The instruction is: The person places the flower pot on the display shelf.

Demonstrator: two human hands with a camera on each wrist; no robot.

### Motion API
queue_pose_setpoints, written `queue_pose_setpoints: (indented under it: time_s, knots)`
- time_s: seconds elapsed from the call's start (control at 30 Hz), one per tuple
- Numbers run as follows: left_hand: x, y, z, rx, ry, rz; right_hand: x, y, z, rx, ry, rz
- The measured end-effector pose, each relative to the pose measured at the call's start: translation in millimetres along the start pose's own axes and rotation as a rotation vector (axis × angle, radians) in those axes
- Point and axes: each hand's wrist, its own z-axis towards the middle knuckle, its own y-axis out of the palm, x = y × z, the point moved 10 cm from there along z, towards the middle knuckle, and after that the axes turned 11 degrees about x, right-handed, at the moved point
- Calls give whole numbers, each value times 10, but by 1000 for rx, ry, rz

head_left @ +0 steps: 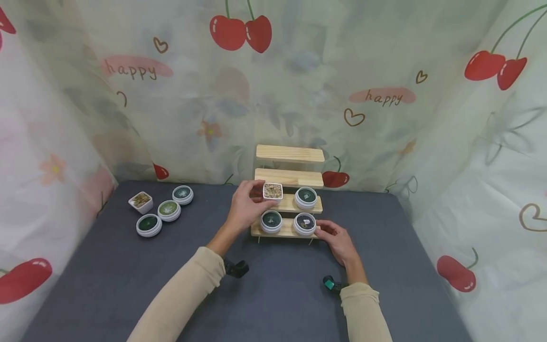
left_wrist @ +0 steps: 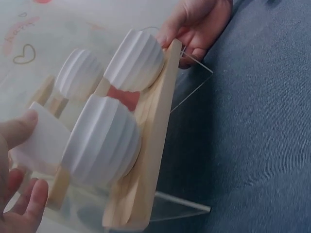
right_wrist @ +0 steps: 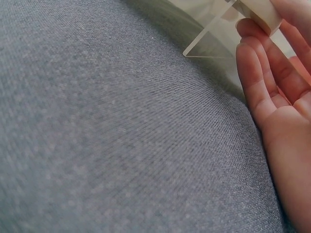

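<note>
My left hand [head_left: 244, 205] pinches a small square white pot [head_left: 272, 191] with a grainy tan top, at the left of the stepped wooden stand's [head_left: 290, 153] second tier from the bottom. Whether that pot touches the tier cannot be told. To its right sits a round white pot [head_left: 305, 197] with a dark green top. Two more round pots, one green-topped [head_left: 271, 222] and one dark-topped with a pale bit [head_left: 305, 223], stand on the lowest tier. My right hand [head_left: 337, 241] grips that tier's right end, thumb above and fingers beneath in the left wrist view.
On the dark grey table [head_left: 282, 294], to the left, stand another square pot [head_left: 141, 202] and three round pots, the nearest one dark green [head_left: 148, 225]. The stand has clear legs [left_wrist: 184, 201]. A patterned curtain [head_left: 290, 95] hangs close behind the stand.
</note>
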Motion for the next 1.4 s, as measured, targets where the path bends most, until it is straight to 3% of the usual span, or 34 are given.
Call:
queue_pose_setpoints:
  time_s: [0.23, 0.5, 0.87, 1.1, 1.4]
  knots:
    - [-24, -229, -24, 13, 72, 1, 1, 20, -23, -16, -5, 24]
    - [-172, -574, -82, 10, 61, 5, 9, -12, -6, 2, 5, 30]
    - [-325, -1297, -103, 154, 51, 16, 0, -8, -6, 0, 4, 22]
    - [-416, -1755, -106, 262, 41, 110, -6, -21, -9, 14, -2, 0]
    - [-638, -2342, -286, 403, -19, 243, -2, -5, -9, 17, 10, 0]
